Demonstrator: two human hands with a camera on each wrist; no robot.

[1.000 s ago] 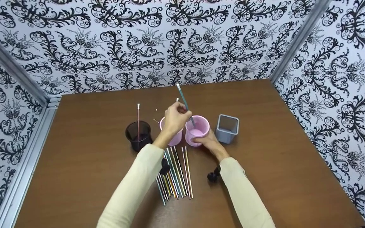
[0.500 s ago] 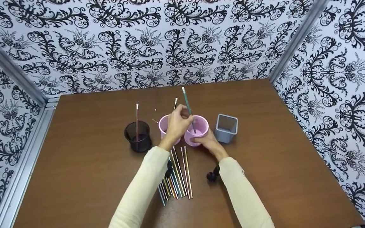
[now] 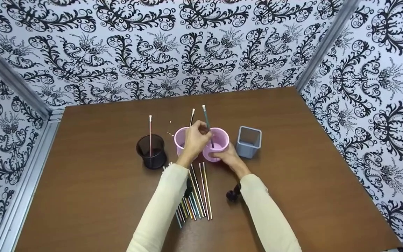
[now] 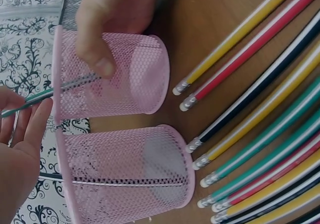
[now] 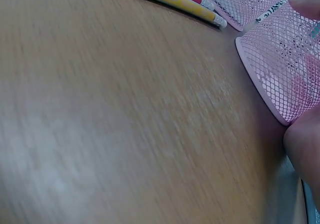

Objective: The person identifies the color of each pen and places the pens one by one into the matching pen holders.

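In the head view, my left hand (image 3: pixel 196 140) pinches a green pencil (image 3: pixel 206 117), eraser end up. Its lower part is inside the right-hand pink mesh cup (image 3: pixel 221 131). My right hand (image 3: pixel 230 156) grips that cup's side, the thumb across its front in the left wrist view. A second pink mesh cup (image 4: pixel 120 174) stands beside it with a black-and-white pencil (image 4: pixel 50 176) in it. My left hand partly covers this second cup in the head view. Below the cups lie several striped pencils (image 3: pixel 203 192), partly under the left sleeve.
A black mesh cup (image 3: pixel 154 162) holding one red pencil (image 3: pixel 150 134) stands at the left. To the right is a square grey mesh cup (image 3: pixel 248 150). Small light bits (image 3: pixel 170 133) lie on the brown table (image 3: pixel 100 157) behind the cups. Patterned walls (image 3: pixel 131 52) enclose the table.
My left hand has moved slightly right and down, lowering the green pencil deeper into the right pink cup. My right hand keeps its grip on the cup.
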